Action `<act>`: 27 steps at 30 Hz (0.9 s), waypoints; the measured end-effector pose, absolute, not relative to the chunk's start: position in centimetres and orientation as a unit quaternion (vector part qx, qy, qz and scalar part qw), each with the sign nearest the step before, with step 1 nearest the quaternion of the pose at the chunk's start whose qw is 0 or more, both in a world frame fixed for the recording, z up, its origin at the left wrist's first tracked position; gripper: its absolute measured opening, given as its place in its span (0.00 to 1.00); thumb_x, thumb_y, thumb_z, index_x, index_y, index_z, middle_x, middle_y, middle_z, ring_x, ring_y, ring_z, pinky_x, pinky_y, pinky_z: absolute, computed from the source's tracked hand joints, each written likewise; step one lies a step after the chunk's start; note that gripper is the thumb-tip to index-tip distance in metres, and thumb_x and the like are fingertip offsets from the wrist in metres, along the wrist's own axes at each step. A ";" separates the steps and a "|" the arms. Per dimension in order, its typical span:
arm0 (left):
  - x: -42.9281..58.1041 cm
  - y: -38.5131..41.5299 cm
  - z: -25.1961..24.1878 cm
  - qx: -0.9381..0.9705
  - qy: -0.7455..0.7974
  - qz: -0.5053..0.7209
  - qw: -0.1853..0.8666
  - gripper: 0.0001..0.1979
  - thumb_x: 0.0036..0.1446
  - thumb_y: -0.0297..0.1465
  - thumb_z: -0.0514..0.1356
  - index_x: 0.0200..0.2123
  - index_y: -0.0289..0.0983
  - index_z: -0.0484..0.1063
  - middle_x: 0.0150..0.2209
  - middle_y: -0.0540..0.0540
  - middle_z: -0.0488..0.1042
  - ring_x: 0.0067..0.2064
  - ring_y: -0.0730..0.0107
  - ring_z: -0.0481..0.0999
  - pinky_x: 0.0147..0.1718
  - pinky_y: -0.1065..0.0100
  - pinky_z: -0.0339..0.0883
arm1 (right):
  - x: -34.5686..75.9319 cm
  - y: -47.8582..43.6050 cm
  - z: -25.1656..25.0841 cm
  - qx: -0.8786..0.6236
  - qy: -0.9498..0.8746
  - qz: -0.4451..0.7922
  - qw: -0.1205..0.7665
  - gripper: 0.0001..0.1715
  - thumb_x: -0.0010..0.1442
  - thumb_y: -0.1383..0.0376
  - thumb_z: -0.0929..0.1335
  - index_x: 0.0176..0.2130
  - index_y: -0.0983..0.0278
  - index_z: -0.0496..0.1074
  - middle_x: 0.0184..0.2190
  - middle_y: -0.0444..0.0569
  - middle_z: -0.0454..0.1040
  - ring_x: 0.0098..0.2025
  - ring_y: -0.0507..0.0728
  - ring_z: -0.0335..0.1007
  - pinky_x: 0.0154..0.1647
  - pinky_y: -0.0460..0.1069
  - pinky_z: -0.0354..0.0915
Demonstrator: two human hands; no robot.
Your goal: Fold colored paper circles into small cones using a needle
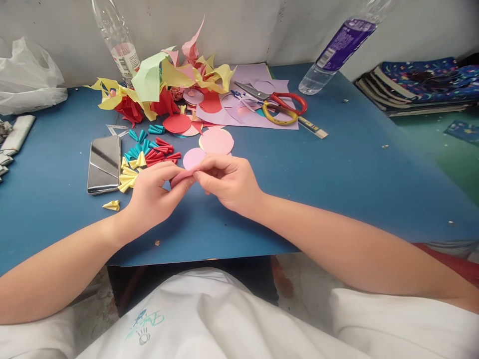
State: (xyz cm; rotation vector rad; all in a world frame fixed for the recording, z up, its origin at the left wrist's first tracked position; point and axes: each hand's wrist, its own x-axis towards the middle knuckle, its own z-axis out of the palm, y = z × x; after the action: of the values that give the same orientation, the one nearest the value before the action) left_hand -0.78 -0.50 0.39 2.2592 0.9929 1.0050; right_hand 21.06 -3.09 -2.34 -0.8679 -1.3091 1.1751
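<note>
Between my two hands, a small pink piece of paper (183,175) is pinched, folded or rolled; its exact shape is partly hidden by fingers. My left hand (155,192) grips its left part between thumb and fingers. At the other end, the thumb and forefinger of my right hand (230,184) close on the paper. Just beyond the fingers lie a lilac paper circle (193,158) and a pink paper circle (217,141). Small rolled cones in yellow (129,178), red (160,153) and teal (138,149) paper are heaped beside my left hand.
A phone (105,164) lies left of the cones. Crumpled coloured paper (149,80), red-and-yellow-handled scissors (279,107), lilac sheets (288,94) and a glue-like stick or cutter (313,128) are farther back. Bottles (337,50) stand left and right. A plastic bag (30,75) sits far left.
</note>
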 end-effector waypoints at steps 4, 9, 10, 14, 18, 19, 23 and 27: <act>-0.6 -0.7 0.3 0.809 0.364 0.380 0.262 0.12 0.72 0.35 0.69 0.32 0.43 0.80 0.29 0.49 0.78 0.32 0.65 0.74 0.34 0.61 0.71 | 21.0 -3.3 -1.9 -0.370 -0.550 0.501 0.556 0.15 0.65 0.55 0.88 0.36 0.57 0.87 0.34 0.46 0.82 0.32 0.57 0.74 0.37 0.57 0.77; -0.7 -0.7 0.9 0.824 0.353 0.353 0.268 0.14 0.72 0.36 0.68 0.30 0.43 0.77 0.27 0.51 0.75 0.29 0.66 0.71 0.31 0.62 0.67 | 21.5 -3.0 -1.7 -0.354 -0.554 0.530 0.536 0.21 0.60 0.51 0.92 0.35 0.57 0.87 0.33 0.47 0.83 0.30 0.56 0.72 0.33 0.57 0.74; -0.7 -0.7 1.0 0.826 0.354 0.350 0.266 0.14 0.72 0.36 0.68 0.30 0.43 0.77 0.27 0.51 0.74 0.29 0.66 0.71 0.31 0.62 0.67 | 21.6 -3.0 -1.7 -0.351 -0.559 0.531 0.531 0.22 0.59 0.51 0.93 0.35 0.58 0.87 0.33 0.47 0.83 0.29 0.55 0.71 0.32 0.57 0.73; -0.7 -0.7 1.0 0.821 0.359 0.354 0.267 0.15 0.72 0.35 0.69 0.30 0.42 0.76 0.28 0.51 0.74 0.31 0.67 0.71 0.33 0.62 0.68 | 22.0 -2.8 -1.9 -0.355 -0.579 0.511 0.527 0.23 0.62 0.48 0.91 0.36 0.59 0.87 0.34 0.46 0.83 0.30 0.55 0.73 0.33 0.55 0.73; -0.6 -0.8 0.9 0.809 0.363 0.360 0.289 0.17 0.72 0.36 0.70 0.29 0.42 0.74 0.27 0.52 0.73 0.30 0.69 0.69 0.32 0.63 0.66 | 22.0 -2.6 -2.2 -0.357 -0.571 0.537 0.508 0.24 0.66 0.45 0.88 0.39 0.60 0.87 0.33 0.45 0.82 0.29 0.55 0.74 0.33 0.54 0.75; -0.5 -0.9 1.0 0.804 0.369 0.360 0.296 0.17 0.72 0.37 0.70 0.29 0.42 0.73 0.27 0.53 0.72 0.30 0.69 0.68 0.32 0.63 0.65 | 22.0 -2.6 -2.3 -0.353 -0.567 0.546 0.505 0.24 0.67 0.45 0.88 0.39 0.60 0.87 0.32 0.44 0.81 0.29 0.55 0.74 0.33 0.54 0.75; -0.3 -1.3 1.2 0.772 0.409 0.358 0.330 0.19 0.71 0.39 0.70 0.28 0.42 0.71 0.26 0.53 0.68 0.30 0.69 0.65 0.31 0.63 0.62 | 21.6 -2.6 -2.3 -0.349 -0.549 0.569 0.502 0.26 0.65 0.43 0.88 0.41 0.59 0.87 0.30 0.42 0.79 0.29 0.55 0.74 0.33 0.53 0.76; -0.2 -1.4 1.1 0.755 0.420 0.375 0.336 0.17 0.68 0.39 0.70 0.28 0.43 0.73 0.28 0.51 0.72 0.33 0.66 0.69 0.34 0.61 0.66 | 21.3 -2.9 -2.1 -0.379 -0.516 0.569 0.517 0.27 0.61 0.45 0.91 0.41 0.60 0.87 0.31 0.44 0.81 0.29 0.54 0.72 0.31 0.53 0.73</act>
State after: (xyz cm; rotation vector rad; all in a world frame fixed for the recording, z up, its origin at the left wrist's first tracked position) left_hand -0.24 -1.43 1.08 1.9698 1.0967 0.9770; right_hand 21.31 -2.88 -2.09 -0.9095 -1.2381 1.3652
